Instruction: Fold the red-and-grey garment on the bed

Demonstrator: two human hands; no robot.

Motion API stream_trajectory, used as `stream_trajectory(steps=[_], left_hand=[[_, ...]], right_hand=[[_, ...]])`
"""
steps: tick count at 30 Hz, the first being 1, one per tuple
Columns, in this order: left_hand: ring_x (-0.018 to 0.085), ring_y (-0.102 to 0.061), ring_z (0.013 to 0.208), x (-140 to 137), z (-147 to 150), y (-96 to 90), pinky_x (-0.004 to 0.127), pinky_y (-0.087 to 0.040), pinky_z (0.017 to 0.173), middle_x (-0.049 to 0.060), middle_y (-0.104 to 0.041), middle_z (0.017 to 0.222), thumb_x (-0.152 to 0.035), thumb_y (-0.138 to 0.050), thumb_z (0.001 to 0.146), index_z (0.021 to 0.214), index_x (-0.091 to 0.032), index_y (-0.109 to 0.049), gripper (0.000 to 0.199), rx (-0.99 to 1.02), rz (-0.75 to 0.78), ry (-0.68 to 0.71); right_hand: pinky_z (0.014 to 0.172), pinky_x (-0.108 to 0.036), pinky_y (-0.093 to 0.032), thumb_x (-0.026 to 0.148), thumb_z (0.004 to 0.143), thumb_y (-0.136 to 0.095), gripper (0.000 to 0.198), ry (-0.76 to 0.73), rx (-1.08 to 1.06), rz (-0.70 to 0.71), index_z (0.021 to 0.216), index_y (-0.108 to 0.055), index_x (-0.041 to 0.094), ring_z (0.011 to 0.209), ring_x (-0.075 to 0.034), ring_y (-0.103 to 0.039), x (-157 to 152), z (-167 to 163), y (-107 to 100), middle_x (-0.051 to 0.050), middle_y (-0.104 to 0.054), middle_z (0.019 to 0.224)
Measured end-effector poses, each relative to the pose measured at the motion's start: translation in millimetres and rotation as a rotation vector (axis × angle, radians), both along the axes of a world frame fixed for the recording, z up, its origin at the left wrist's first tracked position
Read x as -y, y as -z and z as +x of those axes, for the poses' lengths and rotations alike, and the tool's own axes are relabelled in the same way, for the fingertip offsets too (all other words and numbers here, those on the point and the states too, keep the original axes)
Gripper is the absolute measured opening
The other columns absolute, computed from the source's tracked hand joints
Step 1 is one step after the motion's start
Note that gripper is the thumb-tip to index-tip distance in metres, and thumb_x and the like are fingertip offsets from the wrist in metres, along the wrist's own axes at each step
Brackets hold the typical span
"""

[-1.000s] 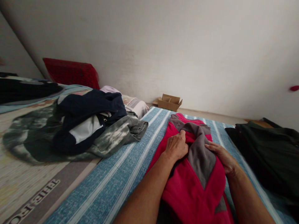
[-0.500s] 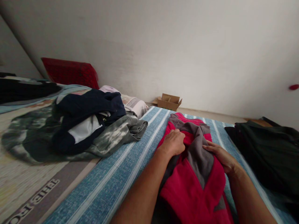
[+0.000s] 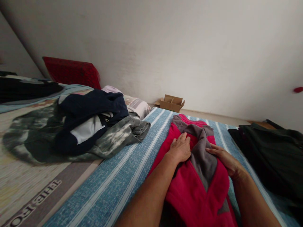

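1. Left hand [image 3: 180, 147] lies palm-down on the red fleece garment with grey panels [image 3: 201, 186]; fingers [image 3: 183, 137] flat and extended, pressing the cloth, gripping nothing.
2. Right hand [image 3: 226, 160] rests on the garment's right side; its fingers [image 3: 211, 149] are spread loosely over the edge of the grey panel [image 3: 203, 159], touching it, not clenched.
3. Garment lies lengthwise on the blue striped bed cover [image 3: 123, 176], directly under both sets of fingers, its collar end just beyond the left fingertips.
4. Step in hand, as I judge it: flattening the garment. Both palms are down and nothing is pinched.
5. Next move would likely call for taking hold of an edge. The grey panel between the two hands is rumpled and would want smoothing first.
6. Well to the left of the left fingers: a heap of clothes, a navy and white garment [image 3: 90, 121] on a camouflage-patterned one [image 3: 115, 138].
7. Right of the right fingers, near but apart: a dark green folded cloth [image 3: 272, 151].
8. Beyond the fingers, by the wall: a small open cardboard box [image 3: 170, 103].
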State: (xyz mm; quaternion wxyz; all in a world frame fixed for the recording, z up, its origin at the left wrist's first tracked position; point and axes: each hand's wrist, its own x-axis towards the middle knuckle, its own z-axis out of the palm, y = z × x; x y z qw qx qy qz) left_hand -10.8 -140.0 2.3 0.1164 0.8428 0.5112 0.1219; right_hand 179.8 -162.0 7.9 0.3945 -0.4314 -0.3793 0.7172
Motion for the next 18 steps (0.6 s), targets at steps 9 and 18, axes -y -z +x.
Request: stream_trajectory(steps=[9,18], left_hand=[[0.022,-0.013,0.139,-3.9,-4.8,7.2,0.055,-0.015,0.108,0.008,-0.015,0.152,-0.035,-0.019,0.090,0.142,-0.013,-0.021,0.057,-0.060,-0.195,0.019],[0.022,-0.008,0.140,-1.5,-5.7,2.5,0.053,-0.011,0.109,0.008,-0.010,0.152,-0.052,-0.014,0.089,0.144,-0.015,-0.016,0.066,-0.019,-0.237,0.000]], right_hand=[[0.080,-0.035,-0.053,0.016,0.072,-0.063,0.030,-0.012,0.076,-0.007,0.102,-0.062,0.018,0.081,-0.022,-0.068,2.4,-0.4,2.6,-0.006,-0.072,0.091],[0.065,-0.034,-0.046,0.040,0.081,-0.050,0.043,0.230,1.431,0.515,0.117,-0.059,0.017,0.078,-0.027,-0.066,19.5,-13.2,-52.3,-0.010,-0.070,0.080]])
